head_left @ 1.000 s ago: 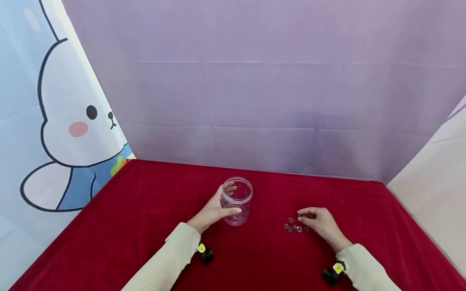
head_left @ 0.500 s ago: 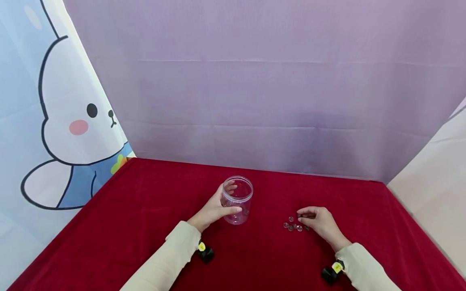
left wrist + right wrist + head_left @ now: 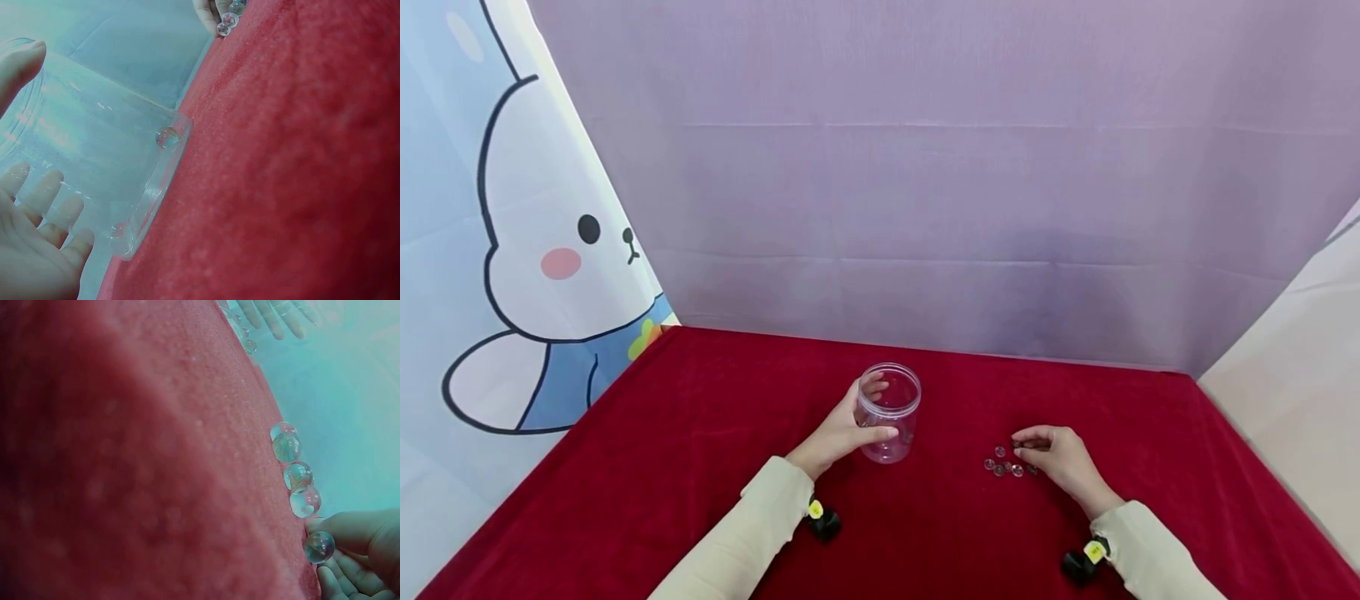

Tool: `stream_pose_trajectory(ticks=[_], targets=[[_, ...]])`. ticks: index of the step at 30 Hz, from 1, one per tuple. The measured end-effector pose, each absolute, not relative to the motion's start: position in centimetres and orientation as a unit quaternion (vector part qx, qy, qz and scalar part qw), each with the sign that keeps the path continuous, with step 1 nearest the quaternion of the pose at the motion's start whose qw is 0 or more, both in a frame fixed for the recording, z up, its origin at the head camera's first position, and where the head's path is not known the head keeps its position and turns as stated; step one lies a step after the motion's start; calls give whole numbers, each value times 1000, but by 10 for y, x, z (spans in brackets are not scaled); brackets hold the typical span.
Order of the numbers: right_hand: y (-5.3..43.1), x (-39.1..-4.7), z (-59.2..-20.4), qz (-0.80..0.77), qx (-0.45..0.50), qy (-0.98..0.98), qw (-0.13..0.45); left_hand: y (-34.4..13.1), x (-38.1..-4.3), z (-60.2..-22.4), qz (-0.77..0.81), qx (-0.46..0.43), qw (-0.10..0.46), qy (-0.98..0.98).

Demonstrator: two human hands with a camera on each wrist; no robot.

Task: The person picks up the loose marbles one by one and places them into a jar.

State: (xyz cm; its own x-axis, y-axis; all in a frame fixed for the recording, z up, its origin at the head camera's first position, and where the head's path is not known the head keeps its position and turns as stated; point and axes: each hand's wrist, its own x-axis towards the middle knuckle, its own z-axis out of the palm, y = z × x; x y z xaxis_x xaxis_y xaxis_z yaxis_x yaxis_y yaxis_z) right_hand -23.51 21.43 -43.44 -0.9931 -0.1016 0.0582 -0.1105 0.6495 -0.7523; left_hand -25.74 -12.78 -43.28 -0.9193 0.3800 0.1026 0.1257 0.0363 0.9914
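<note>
My left hand [image 3: 842, 429] holds a clear plastic jar [image 3: 898, 425] without a lid, fingers round its far side and thumb across the front. The jar stands upright on the red cloth. In the left wrist view, a glass marble [image 3: 167, 137] shows through the jar's wall near its base. My right hand [image 3: 1060, 460] is low over the cloth, with thumb and index finger pinching a dark-looking glass marble [image 3: 1017, 445]. Several clear marbles [image 3: 1008, 467] lie just left of and below its fingertips. In the right wrist view, one marble [image 3: 319, 547] hides part of the fingers.
Red cloth [image 3: 940, 533] covers the table. Behind it hangs a lilac curtain [image 3: 940, 208], and a rabbit-printed cloth [image 3: 550, 225] hangs at the left. A pale cloth [image 3: 1300, 375] borders the right side.
</note>
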Motion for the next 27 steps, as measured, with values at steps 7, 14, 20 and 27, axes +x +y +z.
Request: stream_pose_trajectory(ticks=[7,14,20,27], targets=[[214,-234,-435,413,53,-909,6,-127,-257,-434,670,177,98,714],[214,-233,-433,421,56,-906,4,-128,-257,-433,670,177,97,715],[215,-233,-432,427,56,-903,1,-128,-257,-432,671,174,98,715],[216,-234,-432,428,57,-902,4,-128,-258,-432,673,175,100,712]])
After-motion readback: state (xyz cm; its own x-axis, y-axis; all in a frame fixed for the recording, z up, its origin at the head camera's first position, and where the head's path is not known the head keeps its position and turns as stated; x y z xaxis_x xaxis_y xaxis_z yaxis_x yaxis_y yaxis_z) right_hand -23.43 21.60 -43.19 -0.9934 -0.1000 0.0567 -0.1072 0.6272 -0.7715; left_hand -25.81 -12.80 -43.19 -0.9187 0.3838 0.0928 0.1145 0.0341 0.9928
